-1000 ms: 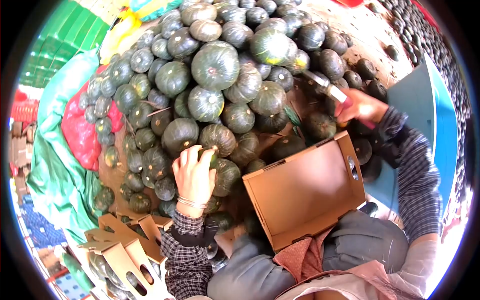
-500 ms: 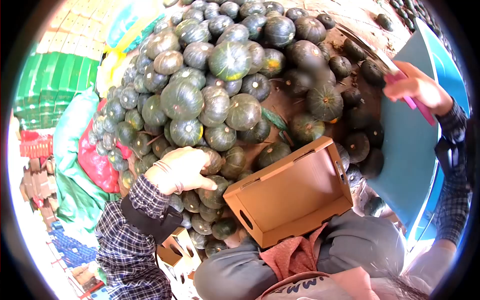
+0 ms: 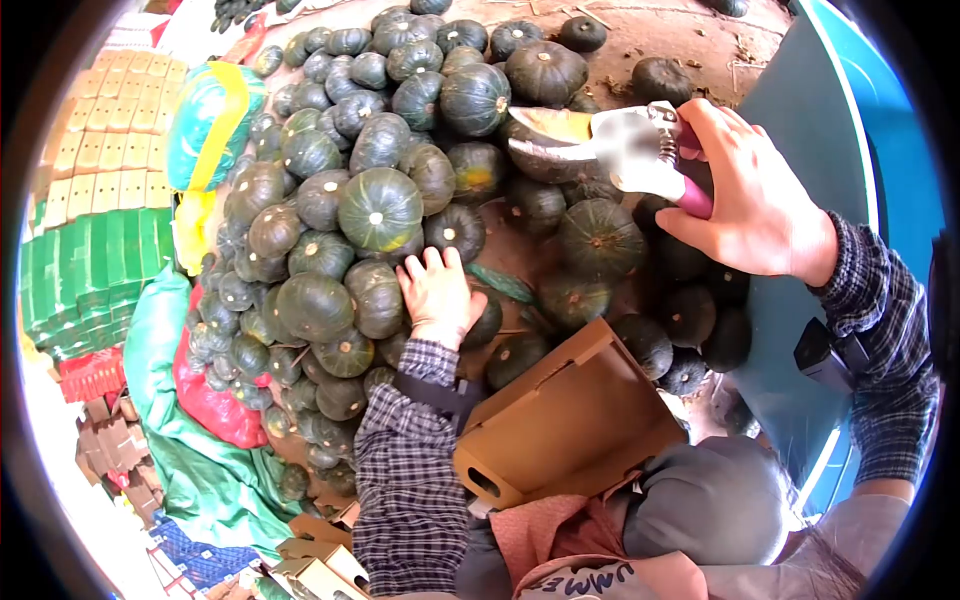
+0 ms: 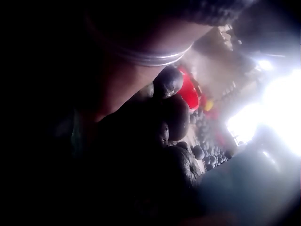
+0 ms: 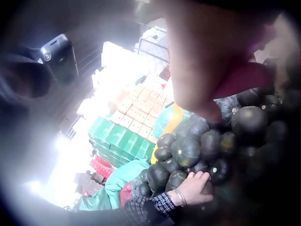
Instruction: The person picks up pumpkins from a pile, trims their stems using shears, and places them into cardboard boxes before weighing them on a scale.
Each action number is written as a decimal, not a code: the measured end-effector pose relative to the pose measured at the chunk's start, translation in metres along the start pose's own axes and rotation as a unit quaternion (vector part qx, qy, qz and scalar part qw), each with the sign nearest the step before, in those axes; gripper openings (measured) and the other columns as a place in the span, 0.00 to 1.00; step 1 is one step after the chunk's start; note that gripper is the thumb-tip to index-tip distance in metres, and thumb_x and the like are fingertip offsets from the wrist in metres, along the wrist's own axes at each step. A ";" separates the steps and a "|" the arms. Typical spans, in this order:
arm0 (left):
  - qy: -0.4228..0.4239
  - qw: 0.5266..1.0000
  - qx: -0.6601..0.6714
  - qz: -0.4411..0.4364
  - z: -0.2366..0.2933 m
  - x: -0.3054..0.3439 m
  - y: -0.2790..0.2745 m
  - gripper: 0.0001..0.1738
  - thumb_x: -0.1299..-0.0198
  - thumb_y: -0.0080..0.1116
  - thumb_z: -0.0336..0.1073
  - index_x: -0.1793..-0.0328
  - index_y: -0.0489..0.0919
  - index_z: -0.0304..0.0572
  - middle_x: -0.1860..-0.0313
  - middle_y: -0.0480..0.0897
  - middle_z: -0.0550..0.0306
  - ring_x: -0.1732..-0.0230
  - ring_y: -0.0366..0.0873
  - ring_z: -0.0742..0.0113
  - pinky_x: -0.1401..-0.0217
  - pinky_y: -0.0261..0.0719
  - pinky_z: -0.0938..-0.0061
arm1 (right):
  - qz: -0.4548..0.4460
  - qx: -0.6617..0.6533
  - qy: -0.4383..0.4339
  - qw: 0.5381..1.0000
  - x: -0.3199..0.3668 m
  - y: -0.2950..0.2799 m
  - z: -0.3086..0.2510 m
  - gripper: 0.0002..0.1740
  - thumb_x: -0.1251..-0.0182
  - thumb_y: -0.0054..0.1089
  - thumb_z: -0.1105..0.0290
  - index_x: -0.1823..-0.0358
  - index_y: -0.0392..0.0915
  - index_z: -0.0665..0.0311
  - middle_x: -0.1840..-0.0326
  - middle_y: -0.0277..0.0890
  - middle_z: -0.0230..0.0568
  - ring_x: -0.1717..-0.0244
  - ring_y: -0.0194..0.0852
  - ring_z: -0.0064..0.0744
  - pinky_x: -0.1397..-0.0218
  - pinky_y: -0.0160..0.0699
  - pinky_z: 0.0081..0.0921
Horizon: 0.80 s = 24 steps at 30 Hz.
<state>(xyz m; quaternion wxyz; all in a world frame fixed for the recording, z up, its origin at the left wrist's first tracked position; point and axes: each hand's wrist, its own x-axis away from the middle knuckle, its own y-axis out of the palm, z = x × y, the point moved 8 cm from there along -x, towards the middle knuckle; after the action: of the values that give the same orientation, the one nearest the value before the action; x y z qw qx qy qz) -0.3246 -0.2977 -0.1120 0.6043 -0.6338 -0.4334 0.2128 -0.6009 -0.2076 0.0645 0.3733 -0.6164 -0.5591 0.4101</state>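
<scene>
A brown earthen floor (image 3: 620, 75) is spread beyond the open brown cardboard box (image 3: 570, 425), with stacked green cartons (image 3: 95, 285) far off to the box's left and a tall pale-blue smooth-sided container (image 3: 800, 250) on its right. The box is tilted against the seated person's legs. A heap of round, dark-green, ribbed squashes (image 3: 315, 305) is piled beyond the box and to its left, with more lying just past its far edge.

By the right hand (image 3: 755, 195), beyond the box's right side, a pair of metal shears with pink handles (image 3: 630, 150) is held; its fingers are curled round the grips, and the blades are pointed leftward over the heap. The left hand (image 3: 440, 300) is laid on a dark-green squash (image 3: 487, 320) just past the box's left side, fingers spread and slightly bent (whether a firm hold has been taken cannot be told; the left wrist view is too dark).

The left fingers could be nicked if the blades were swung too near, and rinds could be scratched by the points. Squashes might be sent rolling toward the box if a supporting one were pulled out, and the box could be tipped by a shifted knee.
</scene>
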 end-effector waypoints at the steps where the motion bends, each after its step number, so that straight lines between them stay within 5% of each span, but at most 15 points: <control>1: 0.034 0.998 0.013 -0.043 0.004 0.006 -0.003 0.39 0.64 0.76 0.47 0.44 0.72 0.41 0.47 0.72 0.48 0.43 0.67 0.45 0.42 0.72 0.51 | -0.003 0.004 -0.001 1.000 0.000 -0.001 0.001 0.24 0.49 0.65 0.62 0.57 0.68 0.70 0.62 0.74 0.58 0.55 0.76 0.57 0.49 0.74 0.45; 4: 0.153 0.981 0.102 -0.058 0.016 0.042 -0.025 0.24 0.64 0.74 0.41 0.56 0.81 0.50 0.48 0.72 0.55 0.42 0.67 0.49 0.44 0.72 0.47 | 0.022 0.010 0.004 1.000 0.002 -0.007 0.004 0.25 0.48 0.65 0.62 0.56 0.68 0.71 0.61 0.75 0.58 0.55 0.76 0.58 0.50 0.75 0.45; 6: 0.136 0.967 0.146 -0.158 0.016 0.057 -0.036 0.10 0.59 0.69 0.43 0.68 0.84 0.54 0.51 0.75 0.61 0.44 0.68 0.53 0.48 0.72 0.45 | 0.023 -0.029 0.011 0.999 0.001 -0.008 0.003 0.25 0.49 0.66 0.63 0.56 0.67 0.72 0.60 0.75 0.59 0.55 0.76 0.59 0.50 0.75 0.45; 7: 0.159 0.960 0.130 -0.191 0.022 0.066 -0.032 0.07 0.56 0.64 0.46 0.75 0.85 0.56 0.57 0.79 0.63 0.49 0.75 0.57 0.52 0.72 0.43 | -0.016 -0.058 0.028 0.998 -0.002 -0.004 0.004 0.38 0.52 0.72 0.64 0.43 0.64 0.74 0.56 0.72 0.55 0.53 0.74 0.50 0.46 0.72 0.37; 10: 0.261 0.793 0.288 -0.470 0.049 0.077 -0.009 0.17 0.46 0.62 0.52 0.69 0.87 0.47 0.63 0.85 0.51 0.61 0.84 0.49 0.56 0.80 0.53 | -0.088 -0.152 0.132 0.976 -0.002 0.000 0.010 0.35 0.51 0.72 0.63 0.44 0.66 0.72 0.60 0.73 0.52 0.58 0.74 0.46 0.50 0.72 0.35; 11: 0.314 0.807 0.305 -0.397 0.055 0.056 -0.010 0.21 0.43 0.61 0.54 0.62 0.86 0.43 0.61 0.86 0.47 0.59 0.84 0.48 0.56 0.81 0.61 | -0.065 -0.135 0.123 0.981 -0.002 -0.003 0.010 0.32 0.50 0.72 0.62 0.47 0.67 0.71 0.65 0.71 0.49 0.64 0.71 0.43 0.54 0.71 0.33; 13: 0.177 0.850 0.462 -0.181 0.042 -0.007 -0.014 0.31 0.49 0.69 0.43 0.40 0.75 0.40 0.64 0.82 0.46 0.62 0.82 0.50 0.56 0.81 0.58 | -0.040 -0.134 0.122 0.983 -0.004 -0.009 0.011 0.32 0.50 0.72 0.62 0.48 0.67 0.71 0.66 0.70 0.48 0.64 0.70 0.42 0.55 0.71 0.33; 15: 0.124 0.896 0.426 -0.007 0.041 -0.051 -0.015 0.51 0.55 0.74 0.40 0.24 0.59 0.46 0.45 0.71 0.37 0.44 0.72 0.44 0.39 0.72 0.57 | 0.008 -0.135 0.114 0.984 -0.005 -0.018 0.012 0.31 0.49 0.72 0.62 0.49 0.67 0.70 0.67 0.68 0.45 0.65 0.68 0.41 0.56 0.70 0.33; 16: 0.120 0.894 0.430 0.037 0.050 -0.068 -0.017 0.57 0.56 0.76 0.48 0.22 0.55 0.48 0.41 0.67 0.37 0.38 0.67 0.40 0.33 0.67 0.56 | 0.011 -0.126 0.117 0.985 -0.006 -0.018 0.015 0.31 0.49 0.72 0.62 0.49 0.67 0.70 0.67 0.68 0.45 0.65 0.68 0.41 0.56 0.70 0.33; 18: -0.032 0.870 0.491 -0.031 0.066 -0.094 0.013 0.58 0.59 0.77 0.56 0.23 0.59 0.48 0.40 0.64 0.37 0.35 0.63 0.37 0.30 0.64 0.53 | 0.084 -0.048 0.060 0.993 -0.006 -0.029 0.015 0.31 0.49 0.72 0.62 0.48 0.67 0.69 0.64 0.70 0.46 0.63 0.70 0.41 0.54 0.71 0.33; 20: -0.072 0.853 0.517 -0.024 0.081 -0.104 0.028 0.56 0.61 0.77 0.60 0.25 0.64 0.52 0.38 0.62 0.38 0.34 0.59 0.34 0.28 0.60 0.50 | 0.097 -0.027 0.054 0.993 -0.007 -0.031 0.021 0.32 0.48 0.71 0.61 0.47 0.66 0.69 0.61 0.71 0.48 0.59 0.72 0.44 0.51 0.72 0.34; 22: -0.096 0.864 0.486 0.090 0.084 -0.098 0.025 0.48 0.62 0.77 0.55 0.31 0.70 0.58 0.38 0.62 0.40 0.35 0.60 0.34 0.28 0.60 0.53 | 0.135 0.008 0.020 0.991 -0.008 -0.036 0.019 0.33 0.47 0.71 0.61 0.45 0.66 0.69 0.58 0.72 0.51 0.55 0.74 0.47 0.47 0.73 0.37; 24: -0.105 0.847 0.508 0.116 0.081 -0.094 0.033 0.42 0.60 0.75 0.50 0.35 0.73 0.53 0.41 0.65 0.42 0.38 0.65 0.38 0.31 0.64 0.51 | 0.152 0.035 0.010 0.988 -0.009 -0.038 0.021 0.35 0.48 0.71 0.61 0.42 0.65 0.71 0.55 0.73 0.54 0.53 0.75 0.50 0.46 0.73 0.39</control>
<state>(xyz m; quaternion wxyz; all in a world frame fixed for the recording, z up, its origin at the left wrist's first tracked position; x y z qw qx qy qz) -0.4292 -0.3229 -0.1820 0.7638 -0.2584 -0.2489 0.5366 -0.6350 -0.2124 0.0917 0.3336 -0.6846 -0.4409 0.4750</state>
